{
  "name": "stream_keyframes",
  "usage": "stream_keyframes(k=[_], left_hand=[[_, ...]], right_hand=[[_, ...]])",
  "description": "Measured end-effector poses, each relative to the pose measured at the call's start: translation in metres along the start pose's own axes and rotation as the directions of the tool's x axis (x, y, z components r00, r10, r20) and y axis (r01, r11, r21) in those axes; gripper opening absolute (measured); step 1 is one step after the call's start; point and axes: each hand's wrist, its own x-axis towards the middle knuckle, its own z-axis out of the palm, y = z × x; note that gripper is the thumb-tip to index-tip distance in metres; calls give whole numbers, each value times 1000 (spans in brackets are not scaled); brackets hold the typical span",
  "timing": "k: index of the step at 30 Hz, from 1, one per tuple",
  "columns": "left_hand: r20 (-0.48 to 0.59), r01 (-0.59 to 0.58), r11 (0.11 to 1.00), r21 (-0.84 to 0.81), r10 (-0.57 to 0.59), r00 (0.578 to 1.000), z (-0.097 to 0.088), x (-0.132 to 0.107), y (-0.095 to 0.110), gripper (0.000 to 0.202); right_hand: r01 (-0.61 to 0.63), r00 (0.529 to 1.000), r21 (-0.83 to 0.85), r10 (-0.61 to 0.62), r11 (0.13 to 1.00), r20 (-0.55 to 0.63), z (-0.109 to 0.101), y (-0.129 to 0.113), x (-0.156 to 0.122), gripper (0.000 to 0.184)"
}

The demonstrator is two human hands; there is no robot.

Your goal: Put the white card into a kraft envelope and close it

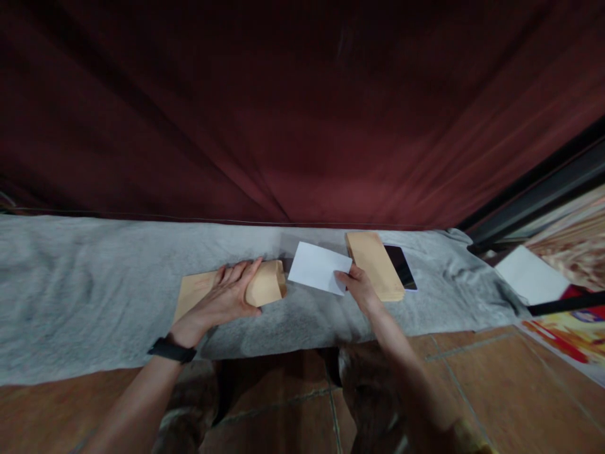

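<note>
My left hand (229,293) spans a brown paper envelope (265,284), thumb at its near edge and fingers at its far edge, gripping it across its width. The envelope's mouth gapes on the right side, towards a white sheet of paper (316,265). My right hand (357,287) pinches that sheet by its right edge, thumb on top. The sheet's left edge is close to the envelope's mouth but apart from it. Under my left hand and wrist, more brown envelope paper (193,290) extends to the left; whether it is a separate envelope I cannot tell.
A stack of brown envelopes (375,265) lies right of my right hand, partly over a dark-screened phone or tablet (401,268). Grey cloth (118,265) covers the narrow work surface. A dark red curtain (293,126) hangs behind it. A white card (532,274) is at far right.
</note>
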Motion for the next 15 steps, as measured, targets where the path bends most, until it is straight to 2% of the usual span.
stream_keyframes(k=[4, 7, 11, 15], left_hand=[[2, 9, 1000, 10, -9, 1000, -2, 1, 5, 125], [-3, 7, 1000, 17, -7, 1000, -3, 1, 7, 125], [-24, -18, 1000, 20, 19, 1000, 0, 3, 6, 124], [-28, -17, 1000, 26, 18, 999, 2, 4, 6, 125]], right_hand=[[4, 1000, -27, -4, 1000, 28, 9, 6, 1, 36], [25, 998, -110, -18, 994, 66, 12, 12, 3, 31], [52, 991, -238, -21, 970, 132, 13, 16, 5, 22], [45, 977, -252, 10, 967, 211, 10, 19, 6, 19]])
